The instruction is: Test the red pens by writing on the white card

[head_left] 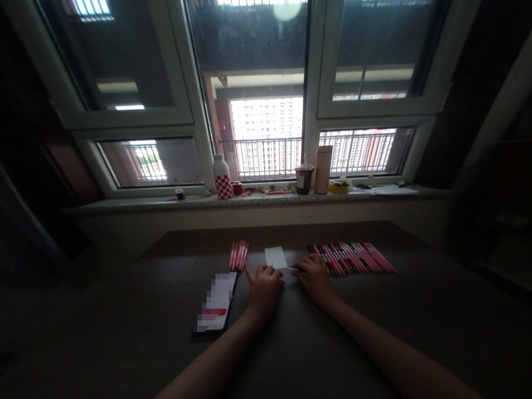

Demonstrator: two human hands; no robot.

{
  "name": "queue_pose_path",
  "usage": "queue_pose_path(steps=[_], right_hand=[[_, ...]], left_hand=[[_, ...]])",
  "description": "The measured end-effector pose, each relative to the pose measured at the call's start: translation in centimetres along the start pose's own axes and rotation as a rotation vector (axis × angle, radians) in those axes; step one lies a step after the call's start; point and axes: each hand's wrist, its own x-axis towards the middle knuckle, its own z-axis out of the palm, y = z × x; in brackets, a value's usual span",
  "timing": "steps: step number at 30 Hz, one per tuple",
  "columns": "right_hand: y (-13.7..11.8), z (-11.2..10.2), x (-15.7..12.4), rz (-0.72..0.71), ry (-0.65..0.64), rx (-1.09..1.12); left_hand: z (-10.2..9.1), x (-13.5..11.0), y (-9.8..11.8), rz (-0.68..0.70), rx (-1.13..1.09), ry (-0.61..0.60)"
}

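My left hand (266,287) is closed at the near edge of a small white square of paper (276,256), its little finger stretched out to the left. A thin pale stick (273,261) shows at its fingertips, over the paper. To the right of the paper, my right hand (313,277) pinches a slim whitish stick (291,269) that points left toward my left hand. Both sticks are too small and dark to name. Beside my right hand lies a long row of red, pink and black pens or pencils (357,258). A smaller bunch of pink ones (239,255) lies left of my left hand.
A phone (220,302) with a lit screen lies on the dark table (158,288), left of my left forearm. Along the windowsill (195,203) stand a red-checked white bottle (223,177), a drink cup (304,180), a tall tumbler (323,169) and a yellow roll (338,186).
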Motion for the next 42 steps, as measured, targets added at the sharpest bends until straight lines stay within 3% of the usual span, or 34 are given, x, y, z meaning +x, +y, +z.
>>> queue_pose_path(steps=[11,22,42], right_hand=[[-0.07,-0.06,0.08,0.007,-0.014,0.009],[-0.08,0.01,0.15,0.017,-0.032,-0.009],[0.12,0.15,0.09,-0.035,-0.052,-0.072]], left_hand=[[0.41,0.29,-0.29,0.028,0.015,0.043],[0.1,0.53,-0.32,0.061,0.043,-0.012],[0.45,0.49,-0.37,-0.03,0.033,-0.009]])
